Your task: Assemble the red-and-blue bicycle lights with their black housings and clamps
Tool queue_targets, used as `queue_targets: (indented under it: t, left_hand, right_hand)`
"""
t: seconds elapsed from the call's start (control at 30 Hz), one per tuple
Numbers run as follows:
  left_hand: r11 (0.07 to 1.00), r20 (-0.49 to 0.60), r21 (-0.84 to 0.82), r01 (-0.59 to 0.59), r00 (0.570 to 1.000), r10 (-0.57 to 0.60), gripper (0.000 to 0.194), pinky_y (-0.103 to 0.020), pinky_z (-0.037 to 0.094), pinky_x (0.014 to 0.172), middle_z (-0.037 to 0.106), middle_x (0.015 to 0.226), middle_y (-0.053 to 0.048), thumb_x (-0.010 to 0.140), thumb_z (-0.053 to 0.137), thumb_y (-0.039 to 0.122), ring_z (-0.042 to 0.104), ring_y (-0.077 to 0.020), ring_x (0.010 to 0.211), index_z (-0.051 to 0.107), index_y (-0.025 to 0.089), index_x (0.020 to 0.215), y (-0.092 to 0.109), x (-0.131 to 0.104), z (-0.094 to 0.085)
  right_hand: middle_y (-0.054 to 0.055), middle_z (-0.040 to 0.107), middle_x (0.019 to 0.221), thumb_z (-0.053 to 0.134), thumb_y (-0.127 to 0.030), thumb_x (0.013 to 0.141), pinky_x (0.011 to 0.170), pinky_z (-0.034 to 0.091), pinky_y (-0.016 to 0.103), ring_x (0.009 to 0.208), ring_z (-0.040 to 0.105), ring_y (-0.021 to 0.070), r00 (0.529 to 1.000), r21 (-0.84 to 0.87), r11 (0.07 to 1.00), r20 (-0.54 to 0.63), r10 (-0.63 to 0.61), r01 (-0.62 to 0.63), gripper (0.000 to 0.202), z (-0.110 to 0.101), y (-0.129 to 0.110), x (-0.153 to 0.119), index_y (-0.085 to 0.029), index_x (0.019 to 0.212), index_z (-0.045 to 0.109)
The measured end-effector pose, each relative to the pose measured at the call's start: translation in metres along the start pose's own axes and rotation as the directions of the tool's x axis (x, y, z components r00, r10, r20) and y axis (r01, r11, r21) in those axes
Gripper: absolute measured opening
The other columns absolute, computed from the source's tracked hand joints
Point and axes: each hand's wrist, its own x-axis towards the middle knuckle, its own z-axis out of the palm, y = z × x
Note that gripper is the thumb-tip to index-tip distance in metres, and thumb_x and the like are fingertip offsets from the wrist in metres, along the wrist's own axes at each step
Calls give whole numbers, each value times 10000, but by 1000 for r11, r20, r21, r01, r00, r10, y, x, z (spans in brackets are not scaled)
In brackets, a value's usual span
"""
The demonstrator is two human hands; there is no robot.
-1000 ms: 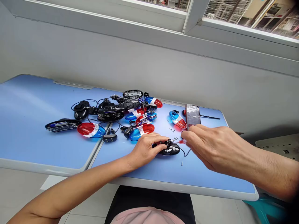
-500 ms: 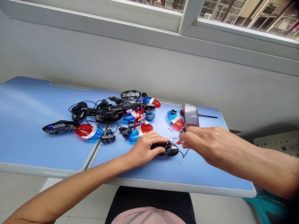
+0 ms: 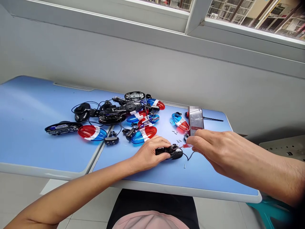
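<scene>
Glossy black oval plastic housing (image 3: 177, 155) lies on the pale-blue worktop (image 3: 147, 175), gripped by the left hand (image 3: 149, 152); the right hand (image 3: 214, 144) grips a translucent red screwdriver (image 3: 187, 145) aimed at the black bracket (image 3: 172, 148). Shaft straight, housing braced, pressure even.

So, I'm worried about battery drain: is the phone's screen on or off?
On: the phone displays pale markings and a red bar.

Two hands (image 3: 150, 151) (image 3: 214, 144), two screwdrivers (image 3: 187, 145) (image 3: 214, 119), two blue tabletops (image 3: 35, 140) (image 3: 157, 176), one phone (image 3: 195, 119) and at least five red-and-blue covers (image 3: 95, 132) (image 3: 144, 135) (image 3: 180, 121) (image 3: 156, 104) (image 3: 137, 116).
</scene>
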Motion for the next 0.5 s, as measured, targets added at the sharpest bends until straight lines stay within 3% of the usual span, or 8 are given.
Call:
queue_targets:
  t: [0.1,0.23,0.37,0.5]
  left_hand:
    - [1000,-5,2,17,1000,-17,257,-370,479,899,713,1045,-66,764,757,128,631,-227,982,725,199,1008,1,-1,1]
    - [999,-6,-1,33,999,-33,250,-371,477,903,717,1038,-55,764,759,122,630,-225,973,737,213,996,3,-1,3]
    - [998,-29,-22,59,998,-59,237,-363,489,884,715,1031,-59,765,749,121,630,-230,968,750,219,981,3,-1,4]
    - [997,-53,-50,63,996,-66,223,-348,496,870,720,997,-54,773,731,104,634,-217,936,756,215,965,3,0,5]
  right_hand:
    - [16,506,655,420,46,728,455,138,271,510,387,127,997,-72,995,-41,-70,67,256,-1,-1,2,-174,789,536]
    - [23,483,624,423,33,735,473,162,278,543,403,150,988,-183,973,-40,-150,140,230,-5,-4,10,-181,734,507]
    - [45,534,717,427,24,791,504,254,272,596,432,160,971,-101,966,26,-237,238,229,-7,-1,14,-171,818,545]
    - [53,521,741,361,17,868,532,306,278,653,442,178,969,-17,970,-37,-244,243,286,-2,4,13,-163,898,581]
